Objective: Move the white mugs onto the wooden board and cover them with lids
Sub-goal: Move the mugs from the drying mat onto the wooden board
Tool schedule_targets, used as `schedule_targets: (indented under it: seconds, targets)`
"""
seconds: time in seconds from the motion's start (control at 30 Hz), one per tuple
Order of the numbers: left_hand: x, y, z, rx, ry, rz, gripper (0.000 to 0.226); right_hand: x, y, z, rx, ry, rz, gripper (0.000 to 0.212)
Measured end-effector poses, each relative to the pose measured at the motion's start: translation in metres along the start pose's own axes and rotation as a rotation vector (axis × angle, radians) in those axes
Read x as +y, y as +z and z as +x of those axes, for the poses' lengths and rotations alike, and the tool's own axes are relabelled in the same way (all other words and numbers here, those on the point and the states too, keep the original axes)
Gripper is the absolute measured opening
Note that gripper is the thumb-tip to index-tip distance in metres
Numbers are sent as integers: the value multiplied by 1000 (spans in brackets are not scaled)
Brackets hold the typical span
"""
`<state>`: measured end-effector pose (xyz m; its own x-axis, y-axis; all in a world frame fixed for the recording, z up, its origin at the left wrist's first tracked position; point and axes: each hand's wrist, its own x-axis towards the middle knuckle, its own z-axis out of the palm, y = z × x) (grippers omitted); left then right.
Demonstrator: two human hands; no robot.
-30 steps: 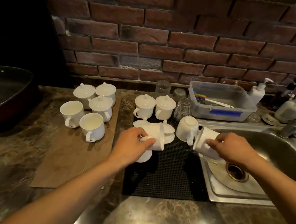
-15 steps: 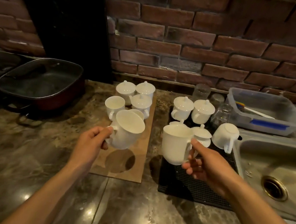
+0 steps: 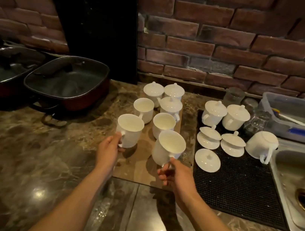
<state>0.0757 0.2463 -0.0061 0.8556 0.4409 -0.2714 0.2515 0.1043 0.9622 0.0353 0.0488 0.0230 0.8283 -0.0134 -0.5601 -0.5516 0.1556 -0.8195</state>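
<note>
My left hand grips the handle of an uncovered white mug at the left edge of the wooden board. My right hand holds a second open mug by its handle, tilted slightly over the board's right side. On the board behind them stand two open mugs and three lidded mugs. On the black mat are two lidded mugs, several loose white lids and one mug lying on its side.
Two dark lidded pans sit at the left on the marble counter. A steel sink lies at the right, with a clear plastic tub and drinking glasses behind it. The brick wall closes the back.
Both hands carried their mugs leftward from the mat and sink area to the wooden board, and the mugs now sit lower, at board level. The camera view has swung left.
</note>
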Motion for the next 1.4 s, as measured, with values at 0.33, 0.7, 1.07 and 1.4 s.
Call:
schedule_targets:
  seconds: [0.33,0.7,1.07,1.4]
  targets:
    - [-43,13,23,8,-94,-55,27,29,25,14,115,26,-38,35]
    - [-54,22,32,-25,-116,-81,25,43,36,29,145,-13,-119,40]
    - [-57,26,43,-28,-123,-64,30,51,39,26,151,-14,-133,43]
    - [-60,30,48,-18,-158,-74,29,61,41,26,165,-17,-121,44]
